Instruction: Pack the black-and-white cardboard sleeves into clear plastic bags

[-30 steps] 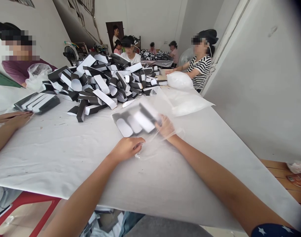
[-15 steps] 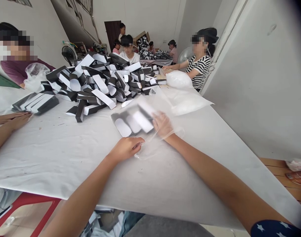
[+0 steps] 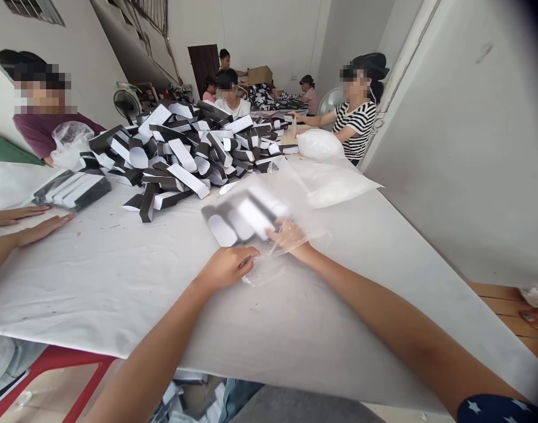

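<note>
A clear plastic bag (image 3: 269, 267) lies on the white-covered table in front of me, its mouth toward me. Inside it are several black-and-white paper boxes (image 3: 223, 230), side by side and somewhat blurred. My left hand (image 3: 228, 267) is closed on the near edge of the bag, thumb against bent fingers. At the right end of the boxes, my right hand (image 3: 291, 238) reaches in at the bag with its thumb and fingers apart, touching the boxes. Thin plastic covers part of that hand, and its fingertips are blurred.
A large heap of black-and-white boxes (image 3: 180, 153) is ahead. White plastic bags (image 3: 321, 144) lie at the back right. At left, another person's hands (image 3: 43, 229) rest near a filled bag (image 3: 74, 189). More people sit around, and a red stool (image 3: 52, 358) stands below the table edge.
My right hand has slid slightly down along the boxes, its thumb now spread to the left. My left hand keeps its hold on the bag. The other person's hands at left have moved off their bag.
</note>
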A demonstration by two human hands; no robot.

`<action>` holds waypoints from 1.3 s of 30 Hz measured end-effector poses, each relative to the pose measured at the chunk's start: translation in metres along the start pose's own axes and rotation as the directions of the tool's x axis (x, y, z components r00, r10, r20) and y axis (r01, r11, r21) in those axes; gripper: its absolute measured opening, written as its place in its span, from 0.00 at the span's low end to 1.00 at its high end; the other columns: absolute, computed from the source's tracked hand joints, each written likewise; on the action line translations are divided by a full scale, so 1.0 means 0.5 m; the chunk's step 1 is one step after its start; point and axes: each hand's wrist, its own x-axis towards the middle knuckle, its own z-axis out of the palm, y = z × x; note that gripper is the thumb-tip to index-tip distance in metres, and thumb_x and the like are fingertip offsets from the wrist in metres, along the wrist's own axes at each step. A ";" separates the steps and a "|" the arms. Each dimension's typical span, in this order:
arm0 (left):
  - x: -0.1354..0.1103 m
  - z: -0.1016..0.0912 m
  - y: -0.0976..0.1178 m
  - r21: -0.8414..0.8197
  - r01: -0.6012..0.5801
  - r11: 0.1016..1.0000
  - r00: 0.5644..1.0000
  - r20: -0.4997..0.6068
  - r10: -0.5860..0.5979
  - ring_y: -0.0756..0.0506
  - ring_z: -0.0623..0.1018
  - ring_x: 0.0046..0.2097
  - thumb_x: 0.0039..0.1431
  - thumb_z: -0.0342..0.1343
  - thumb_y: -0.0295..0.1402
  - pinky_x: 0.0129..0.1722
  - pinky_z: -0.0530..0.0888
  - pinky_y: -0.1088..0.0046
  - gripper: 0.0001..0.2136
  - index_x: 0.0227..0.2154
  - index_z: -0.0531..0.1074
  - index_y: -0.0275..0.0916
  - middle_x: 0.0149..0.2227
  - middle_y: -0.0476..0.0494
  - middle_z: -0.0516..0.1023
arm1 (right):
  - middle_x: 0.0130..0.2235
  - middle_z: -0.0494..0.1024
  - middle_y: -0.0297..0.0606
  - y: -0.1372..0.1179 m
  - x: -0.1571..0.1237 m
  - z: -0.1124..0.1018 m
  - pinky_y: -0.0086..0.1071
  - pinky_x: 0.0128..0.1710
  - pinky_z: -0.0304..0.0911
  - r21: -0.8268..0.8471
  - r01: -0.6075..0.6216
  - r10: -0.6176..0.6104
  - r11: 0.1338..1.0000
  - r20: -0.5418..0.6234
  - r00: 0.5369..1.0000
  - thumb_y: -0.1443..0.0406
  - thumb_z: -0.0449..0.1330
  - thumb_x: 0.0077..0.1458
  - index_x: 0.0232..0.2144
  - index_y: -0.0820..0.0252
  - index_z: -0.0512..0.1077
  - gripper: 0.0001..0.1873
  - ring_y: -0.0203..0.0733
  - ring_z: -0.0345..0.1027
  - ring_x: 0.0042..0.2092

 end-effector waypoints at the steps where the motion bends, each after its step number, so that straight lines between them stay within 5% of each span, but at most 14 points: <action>1: 0.000 0.000 0.000 0.000 -0.001 1.000 1.000 -0.002 0.001 0.50 0.67 0.24 0.62 0.44 0.32 0.27 0.60 0.75 0.14 0.43 0.74 0.43 0.25 0.52 0.73 | 0.29 0.77 0.39 -0.003 0.000 -0.005 0.37 0.33 0.65 -0.006 -0.019 0.019 1.000 0.015 1.000 0.50 0.62 0.49 0.34 0.56 0.74 0.17 0.46 0.72 0.31; 6: -0.001 0.003 -0.001 -0.001 -0.011 1.000 1.000 0.001 0.011 0.50 0.67 0.24 0.61 0.45 0.31 0.27 0.60 0.75 0.14 0.43 0.74 0.43 0.25 0.52 0.73 | 0.35 0.79 0.37 -0.024 -0.010 -0.025 0.38 0.37 0.65 -0.020 0.048 -0.049 0.999 -0.029 0.998 0.51 0.59 0.52 0.40 0.55 0.73 0.18 0.47 0.73 0.36; 12: 0.000 0.004 -0.003 0.003 -0.022 1.000 1.000 -0.003 0.022 0.50 0.69 0.25 0.60 0.45 0.29 0.28 0.61 0.75 0.14 0.42 0.74 0.42 0.26 0.51 0.75 | 0.40 0.79 0.43 -0.034 -0.020 -0.017 0.41 0.40 0.65 -0.037 0.226 -0.221 0.973 0.107 0.969 0.57 0.55 0.58 0.41 0.58 0.74 0.14 0.50 0.73 0.39; 21: 0.004 0.015 -0.010 -0.018 -0.027 0.999 1.000 0.015 0.027 0.49 0.74 0.29 0.59 0.45 0.28 0.30 0.64 0.76 0.14 0.42 0.75 0.43 0.32 0.50 0.79 | 0.30 0.78 0.41 -0.040 -0.012 -0.008 0.38 0.34 0.63 -0.053 0.260 -0.249 0.964 0.164 0.955 0.66 0.53 0.56 0.33 0.57 0.75 0.10 0.47 0.73 0.32; 28: 0.006 0.010 -0.017 -0.063 0.035 0.997 0.999 0.019 -0.034 0.47 0.76 0.33 0.60 0.45 0.28 0.33 0.67 0.75 0.15 0.43 0.74 0.43 0.35 0.49 0.80 | 0.37 0.78 0.39 -0.034 -0.017 0.018 0.34 0.40 0.65 0.084 0.295 -0.304 0.952 0.139 0.942 0.69 0.51 0.55 0.48 0.57 0.70 0.18 0.43 0.72 0.39; 35: 0.018 0.007 -0.053 -0.072 0.020 0.997 0.992 -0.124 -0.029 0.43 0.74 0.43 0.60 0.47 0.27 0.44 0.70 0.68 0.11 0.41 0.73 0.39 0.40 0.42 0.77 | 0.34 0.73 0.35 -0.044 -0.021 0.025 0.32 0.37 0.63 0.209 0.347 -0.389 0.914 0.214 0.896 0.70 0.56 0.49 0.28 0.57 0.68 0.04 0.40 0.68 0.35; 39: 0.017 0.007 -0.067 -0.089 0.048 0.995 0.985 -0.159 -0.062 0.44 0.74 0.43 0.60 0.47 0.26 0.46 0.70 0.67 0.11 0.41 0.72 0.39 0.40 0.43 0.76 | 0.33 0.73 0.37 -0.067 -0.051 0.014 0.34 0.34 0.61 0.142 0.408 -0.432 0.902 0.277 0.858 0.67 0.54 0.54 0.28 0.56 0.69 0.05 0.42 0.68 0.33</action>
